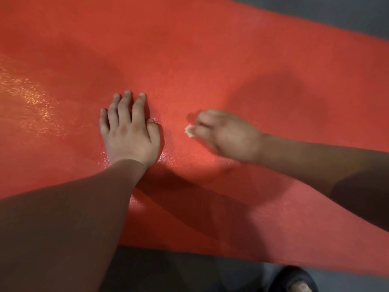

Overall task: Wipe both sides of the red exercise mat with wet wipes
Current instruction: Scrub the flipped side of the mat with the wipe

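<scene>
Left hand (129,133) flat on red mat (210,60), grip wide; right hand (227,134) grip pinching wipe (189,131).

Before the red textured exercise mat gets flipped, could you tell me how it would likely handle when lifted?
The red textured exercise mat lies thin and flat on the grey floor, so it would probably flop rather than stay stiff. The wet sheen beside the flat left hand suggests it may feel slippery there.
</scene>
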A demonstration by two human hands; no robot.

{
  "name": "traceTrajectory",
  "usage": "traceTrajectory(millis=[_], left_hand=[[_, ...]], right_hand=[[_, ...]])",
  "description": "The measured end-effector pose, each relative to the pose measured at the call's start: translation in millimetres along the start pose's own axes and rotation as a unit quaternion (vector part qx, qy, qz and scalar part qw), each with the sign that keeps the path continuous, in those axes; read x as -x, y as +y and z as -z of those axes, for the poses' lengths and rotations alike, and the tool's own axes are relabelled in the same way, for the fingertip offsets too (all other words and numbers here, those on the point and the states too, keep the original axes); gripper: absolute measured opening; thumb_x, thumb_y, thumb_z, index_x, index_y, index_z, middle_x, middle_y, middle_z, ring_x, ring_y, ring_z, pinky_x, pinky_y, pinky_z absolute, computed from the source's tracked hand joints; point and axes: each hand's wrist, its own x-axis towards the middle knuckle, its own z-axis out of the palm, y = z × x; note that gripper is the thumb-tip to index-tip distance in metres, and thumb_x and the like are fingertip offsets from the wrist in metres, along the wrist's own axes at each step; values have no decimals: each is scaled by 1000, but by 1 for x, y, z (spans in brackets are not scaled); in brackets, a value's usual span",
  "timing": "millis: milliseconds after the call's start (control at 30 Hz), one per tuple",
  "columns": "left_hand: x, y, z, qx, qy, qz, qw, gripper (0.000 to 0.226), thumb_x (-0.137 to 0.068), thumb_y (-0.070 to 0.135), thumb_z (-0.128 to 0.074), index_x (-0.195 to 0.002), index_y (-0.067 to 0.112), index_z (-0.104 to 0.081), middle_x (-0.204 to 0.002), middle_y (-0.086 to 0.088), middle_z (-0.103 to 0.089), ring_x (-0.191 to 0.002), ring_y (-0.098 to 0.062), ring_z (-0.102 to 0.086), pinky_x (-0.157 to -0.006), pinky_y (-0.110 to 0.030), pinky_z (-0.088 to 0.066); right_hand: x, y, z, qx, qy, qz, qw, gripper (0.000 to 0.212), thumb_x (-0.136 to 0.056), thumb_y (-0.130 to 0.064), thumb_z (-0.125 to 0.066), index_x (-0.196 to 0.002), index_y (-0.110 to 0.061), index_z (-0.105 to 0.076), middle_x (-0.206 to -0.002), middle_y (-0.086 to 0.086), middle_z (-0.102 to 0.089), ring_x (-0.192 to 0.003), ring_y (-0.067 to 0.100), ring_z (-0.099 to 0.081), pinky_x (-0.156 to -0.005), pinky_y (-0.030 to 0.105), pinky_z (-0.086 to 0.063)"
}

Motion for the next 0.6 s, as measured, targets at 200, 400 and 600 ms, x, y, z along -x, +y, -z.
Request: traceTrajectory(millis=[200, 400, 600], left_hand=[[0, -1, -1, 0, 3, -2, 1000, 61, -93, 35, -45, -152, 22, -43, -160, -10, -39, -153, -31, -25, -125, -54, -14], [1, -1, -1, 2, 2, -3, 1000, 60, -93, 34, -45, -152, 22, -43, -160, -10, -39, -152, -31, -25, -124, -54, -14], [2, 0, 4, 9, -14, 3, 1000, 61, -94, 34, -45, -153, 21, -41, -161, -11, -37, -153, -31, -23, -124, -56, -13]], right_hand=[[20, 100, 21, 61, 110, -285, 950, 26, -104, -25, -46, -104, -7, -65, -91, 20, -56, -83, 40, -55, -76, 45, -42], [10, 40, -2, -4, 105, -339, 935, 27, -99, -21, -44, -110, -5, -64, -99, 19, -61, -91, 40, -59, -82, 46, -50], [40, -63, -9, -83, -16, -200, 976, 29, -100, -19, -50, -123, -4, -63, -111, 17, -63, -100, 36, -61, -90, 40, -49]])
